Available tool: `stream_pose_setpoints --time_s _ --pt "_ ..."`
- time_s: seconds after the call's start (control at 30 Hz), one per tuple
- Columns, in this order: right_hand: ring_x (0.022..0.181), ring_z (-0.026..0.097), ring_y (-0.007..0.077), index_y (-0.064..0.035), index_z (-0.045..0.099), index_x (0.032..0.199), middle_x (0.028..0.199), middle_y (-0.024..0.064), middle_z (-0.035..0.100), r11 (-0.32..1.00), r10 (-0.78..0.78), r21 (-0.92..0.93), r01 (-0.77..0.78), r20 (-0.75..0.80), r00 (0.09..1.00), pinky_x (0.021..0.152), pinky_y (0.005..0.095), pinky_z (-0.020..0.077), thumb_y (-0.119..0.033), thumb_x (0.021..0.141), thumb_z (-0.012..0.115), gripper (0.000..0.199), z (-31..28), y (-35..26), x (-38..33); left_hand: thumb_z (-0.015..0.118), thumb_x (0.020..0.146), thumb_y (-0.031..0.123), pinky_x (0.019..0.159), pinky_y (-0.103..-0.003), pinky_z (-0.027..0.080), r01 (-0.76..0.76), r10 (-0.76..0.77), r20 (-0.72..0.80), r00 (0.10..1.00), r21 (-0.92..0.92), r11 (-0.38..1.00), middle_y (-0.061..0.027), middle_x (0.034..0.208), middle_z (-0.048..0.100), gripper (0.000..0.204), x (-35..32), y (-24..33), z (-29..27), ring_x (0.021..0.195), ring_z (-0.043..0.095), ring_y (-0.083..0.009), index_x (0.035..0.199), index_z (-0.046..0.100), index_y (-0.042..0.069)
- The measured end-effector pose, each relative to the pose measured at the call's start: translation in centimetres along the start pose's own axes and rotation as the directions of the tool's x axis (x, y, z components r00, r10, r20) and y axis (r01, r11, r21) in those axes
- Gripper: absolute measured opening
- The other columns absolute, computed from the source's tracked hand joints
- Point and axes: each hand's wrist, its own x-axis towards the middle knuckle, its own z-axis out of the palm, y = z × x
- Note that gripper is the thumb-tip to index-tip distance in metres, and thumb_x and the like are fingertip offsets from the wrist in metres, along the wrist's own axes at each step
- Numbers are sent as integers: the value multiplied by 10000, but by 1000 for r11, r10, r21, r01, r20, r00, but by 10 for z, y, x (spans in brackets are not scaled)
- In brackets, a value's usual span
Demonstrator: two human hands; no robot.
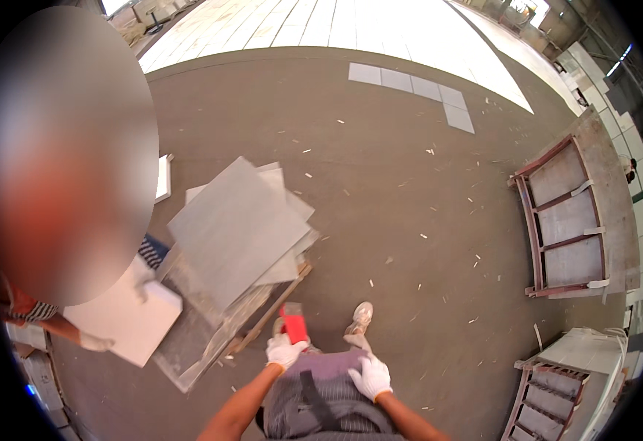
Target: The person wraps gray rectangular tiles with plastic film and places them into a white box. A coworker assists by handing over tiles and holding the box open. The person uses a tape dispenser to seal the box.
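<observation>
Gripping a red block-like object (294, 327) with a greyish end, the fingers of the person's gloved left hand (286, 350) close around its near part, just in front of the body and near the stack's lower right side. The gloved right hand (371, 377) lies against the front of the purplish-grey clothing (329, 393), its fingers partly extended; whether they pinch the cloth, I cannot tell. Just beyond, a light-coloured shoe (362, 316) stands on the brown floor (380, 220), which is scattered with small pale scraps. Ahead and to the left, large grey slabs (237, 228) lie stacked at differing angles over a wooden pallet (270, 312). Left of them, a co-worker's two gloved hands (97, 342) hold a white panel (127, 312). Farther out, reddish-brown metal frames (565, 242) stand at the right, and a short row of pale tiles (425, 88) lies ahead, near a broad white surface (321, 29).
</observation>
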Motion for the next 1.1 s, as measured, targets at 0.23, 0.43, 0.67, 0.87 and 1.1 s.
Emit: stream_pose_setpoints --time_s 0.23,0.43,0.67,0.87,1.1 --pt "1210 565 379 -92 584 1301 1362 196 555 949 305 -149 -277 222 926 1005 504 453 -515 818 714 655 39 108 13 698 753 555 944 -487 513 300 -216 -319 923 242 923 -229 1134 691 620 154 -46 58 1088 639 -430 1044 734 9" --pt "1243 537 422 -8 551 1335 1346 257 566 954 296 -50 -296 319 900 1069 481 427 -321 892 678 558 -17 90 59 599 862 569 981 -475 480 430 -455 -104 884 -200 880 -240 1185 693 637 264 -116 100 1127 644 -405 1176 701 25" --pt "1253 533 423 -20 554 1351 1331 259 579 938 321 4 -347 366 873 1086 479 415 -299 904 673 541 -45 78 98 582 873 592 968 -489 484 524 -535 -198 821 -113 845 -238 1195 689 673 277 -92 102 1115 642 -426 1231 652 26" --pt "1247 537 419 -25 555 1352 1322 246 589 932 340 -21 -362 391 855 1093 483 408 -309 912 668 536 -37 75 104 568 883 611 957 -501 487 543 -556 -205 806 -118 831 -236 1205 685 707 292 -91 114 1104 641 -443 1279 611 27" --pt "1245 538 414 -32 547 1358 1328 238 587 929 342 -10 -370 406 848 1086 484 412 -329 914 661 545 -40 73 107 552 895 634 944 -516 491 530 -534 -207 820 -81 844 -234 1216 680 749 297 -77 109 1091 639 -464 1335 563 28"
